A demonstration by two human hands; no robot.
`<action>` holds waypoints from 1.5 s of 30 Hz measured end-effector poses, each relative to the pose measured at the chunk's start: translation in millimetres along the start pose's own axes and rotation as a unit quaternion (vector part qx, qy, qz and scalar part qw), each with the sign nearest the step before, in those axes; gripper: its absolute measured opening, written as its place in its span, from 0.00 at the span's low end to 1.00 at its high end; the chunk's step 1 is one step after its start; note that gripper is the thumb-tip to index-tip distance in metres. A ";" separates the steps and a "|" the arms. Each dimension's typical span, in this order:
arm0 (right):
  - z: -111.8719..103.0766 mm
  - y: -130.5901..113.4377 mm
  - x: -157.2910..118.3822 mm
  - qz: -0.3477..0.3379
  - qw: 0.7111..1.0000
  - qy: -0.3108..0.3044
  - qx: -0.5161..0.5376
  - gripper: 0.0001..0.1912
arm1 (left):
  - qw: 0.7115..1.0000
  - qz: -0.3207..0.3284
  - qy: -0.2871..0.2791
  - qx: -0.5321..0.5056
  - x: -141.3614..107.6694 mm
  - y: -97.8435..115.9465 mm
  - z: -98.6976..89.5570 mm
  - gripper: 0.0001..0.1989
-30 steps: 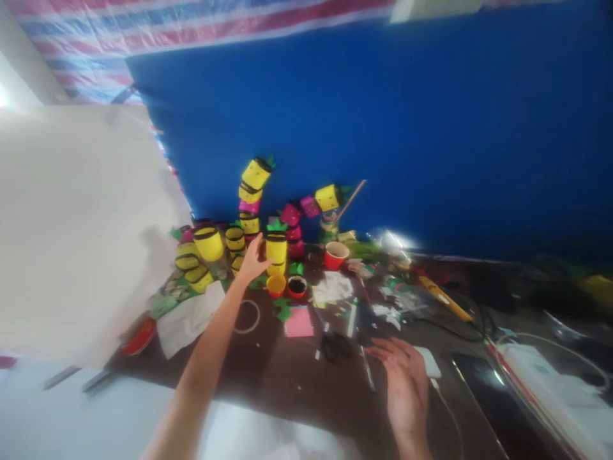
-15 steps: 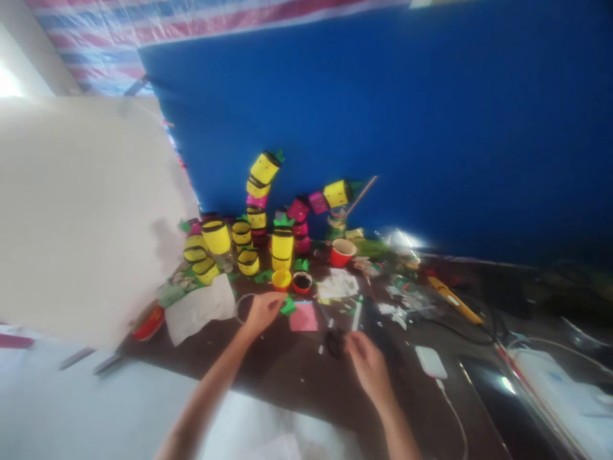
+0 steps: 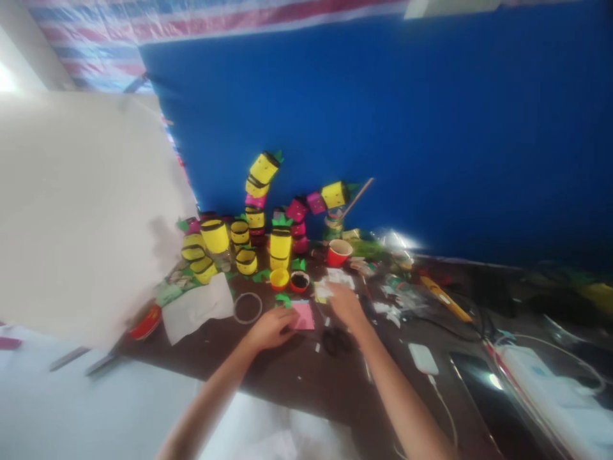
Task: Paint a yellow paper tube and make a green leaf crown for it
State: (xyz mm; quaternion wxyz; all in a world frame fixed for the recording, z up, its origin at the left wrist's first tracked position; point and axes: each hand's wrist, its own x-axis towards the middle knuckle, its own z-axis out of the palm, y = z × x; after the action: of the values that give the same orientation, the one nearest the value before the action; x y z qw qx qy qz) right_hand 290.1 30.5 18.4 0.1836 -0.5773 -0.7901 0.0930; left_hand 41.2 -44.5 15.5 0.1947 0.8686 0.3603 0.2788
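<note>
My left hand (image 3: 274, 328) rests at the left edge of a pink paper square (image 3: 303, 315), its fingers curled; whether it grips anything is too blurred to tell. A green paper piece (image 3: 283, 300) lies just beyond it. My right hand (image 3: 343, 303) reaches over the white crumpled paper (image 3: 340, 277) and yellowish scraps, its fingertips blurred. Black-handled scissors (image 3: 336, 342) lie below that hand. Behind the pink square stand a small yellow cup (image 3: 279, 278) and a red cup with dark contents (image 3: 300, 282).
Yellow paper rolls (image 3: 214, 236) with black bands crowd the back left. A clear ring (image 3: 248, 308) and white sheet (image 3: 198, 308) lie left. Rightward are a red cup (image 3: 340, 253), yellow cutter (image 3: 445, 299), white charger (image 3: 423, 359) and phone (image 3: 493, 396).
My left hand has moved down and right from the green piece to the pink square. My right hand has left the scissors and moved up to the white paper. The view has shifted slightly.
</note>
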 end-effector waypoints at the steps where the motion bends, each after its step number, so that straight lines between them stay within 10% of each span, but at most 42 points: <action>1: -1.2 2.5 5.6 0.001 1.000 -0.006 -0.011 0.22 | 1.000 -0.003 -0.001 -0.001 -0.3 -0.3 -0.6 0.13; 8: -14.1 16.8 14.8 0.033 0.997 0.012 -0.067 0.18 | 1.000 -0.015 0.001 -0.006 -5.2 -10.5 -3.2 0.11; 27: -1.6 10.7 7.7 -0.193 0.974 -0.101 -0.059 0.11 | 1.000 0.000 -0.010 0.007 -6.3 -28.1 2.2 0.12; 45: -31.4 18.6 1.8 -0.005 0.982 0.044 0.184 0.22 | 0.996 -0.048 0.011 0.074 -37.1 -31.2 -32.7 0.15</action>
State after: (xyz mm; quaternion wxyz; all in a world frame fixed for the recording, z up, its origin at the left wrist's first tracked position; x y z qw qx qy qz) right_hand 318.5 36.1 40.8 0.3218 -0.5334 -0.7536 0.2100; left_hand -17.1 -46.5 11.0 0.1390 0.8592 0.4237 0.2509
